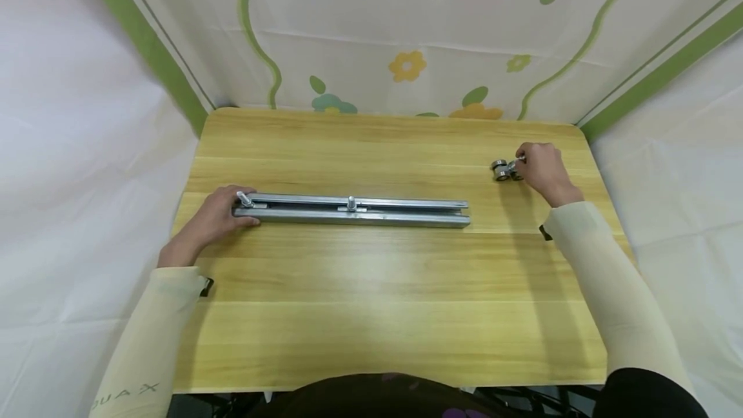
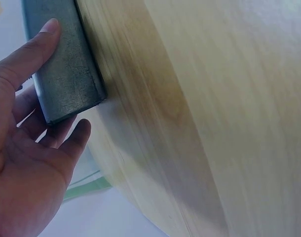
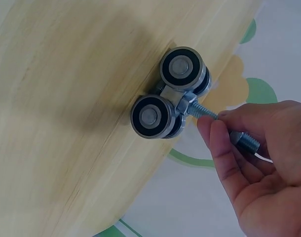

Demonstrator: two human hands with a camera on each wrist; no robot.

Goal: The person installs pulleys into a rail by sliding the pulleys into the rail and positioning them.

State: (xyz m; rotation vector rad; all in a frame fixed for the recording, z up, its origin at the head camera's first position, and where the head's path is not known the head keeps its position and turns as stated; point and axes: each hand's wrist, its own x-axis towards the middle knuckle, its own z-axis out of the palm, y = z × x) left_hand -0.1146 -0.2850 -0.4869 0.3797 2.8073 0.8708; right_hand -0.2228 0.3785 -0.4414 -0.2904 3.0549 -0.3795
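Note:
A steel channel track [image 1: 371, 217] lies across the table with its slot facing up. One threaded bolt [image 1: 351, 204] stands up from the slot near the middle, and another bolt [image 1: 245, 199] leans at the left end. My left hand [image 1: 223, 211] grips that end, thumb along the near side, as the track's end [image 2: 66, 74] in the left wrist view shows. At the far right, my right hand [image 1: 542, 169] pinches the threaded stem [image 3: 204, 111] of a roller trolley [image 3: 172, 91] with black-and-steel wheels. A threaded end [image 3: 246, 142] shows beyond the fingers.
The wooden table [image 1: 371, 315] has rounded far corners. A white cloth [image 1: 360, 24] with printed flowers and green vines hangs behind it, and white sheets [image 1: 87, 179] hang at both sides. The person's dark clothing overlaps the near table edge.

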